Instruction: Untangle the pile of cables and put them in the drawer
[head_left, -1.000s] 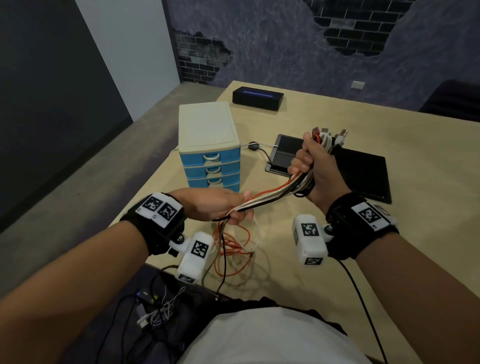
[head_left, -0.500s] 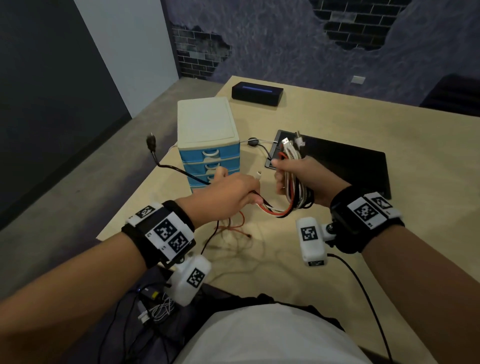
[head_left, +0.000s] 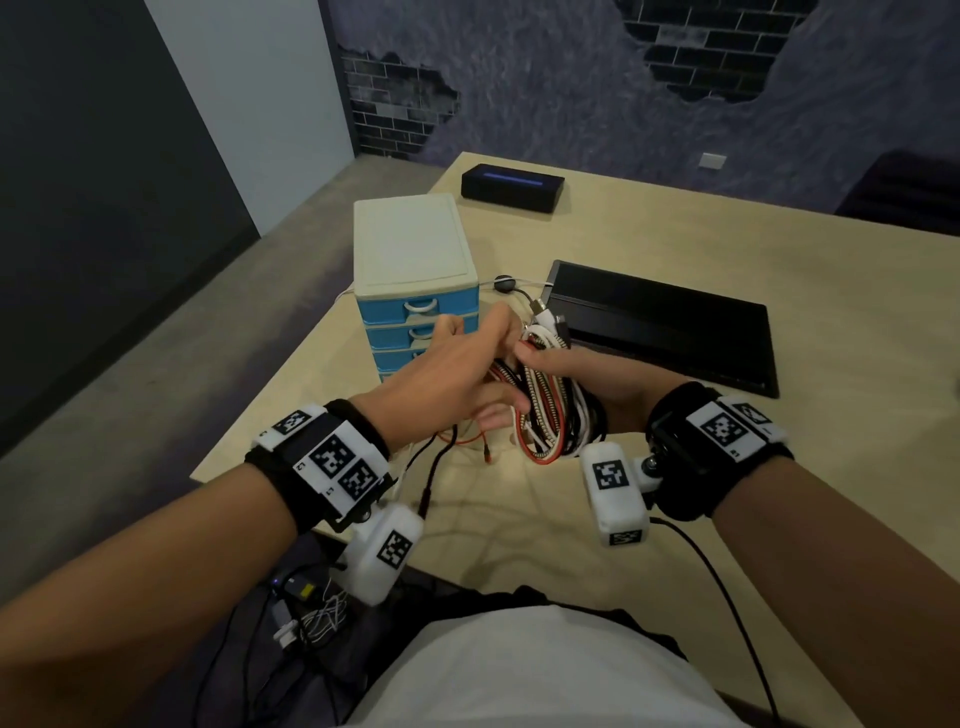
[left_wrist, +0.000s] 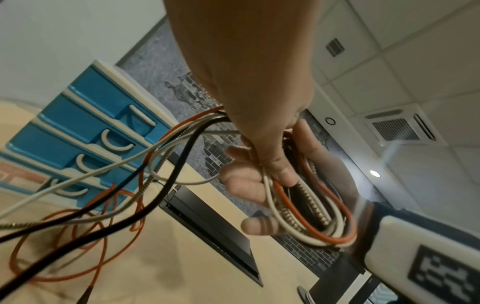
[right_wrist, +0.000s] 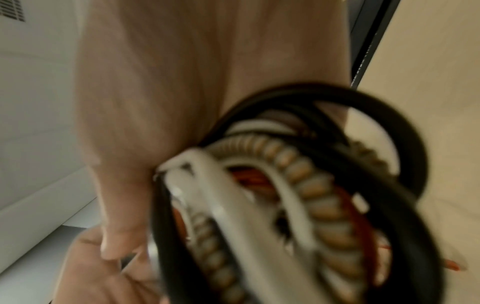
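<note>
My right hand (head_left: 571, 364) grips a looped bundle of cables (head_left: 540, 415), white, black, orange and braided, just above the table; their plugs stick out past its fingers. Up close the cable bundle (right_wrist: 285, 185) hangs under the right hand (right_wrist: 155, 82). My left hand (head_left: 457, 374) is pressed against the bundle from the left and holds loose strands. In the left wrist view those strands run under the left hand (left_wrist: 246, 82) into the coil (left_wrist: 311, 216). Loose tails (head_left: 441, 457) trail down to the table. The drawer unit (head_left: 410, 249), cream with blue drawers (left_wrist: 91, 123), stands just behind, all drawers closed.
A flat black tablet (head_left: 665, 327) lies right of the drawer unit. A black box (head_left: 511, 187) sits at the far edge. A small round black device on a white lead (head_left: 504, 283) lies between unit and tablet. The table's near edge (head_left: 519, 545) is just in front of me.
My right hand came down from a raised position with the bundle. The left hand moved right and up against the bundle, and the black plug that swung out left has dropped.
</note>
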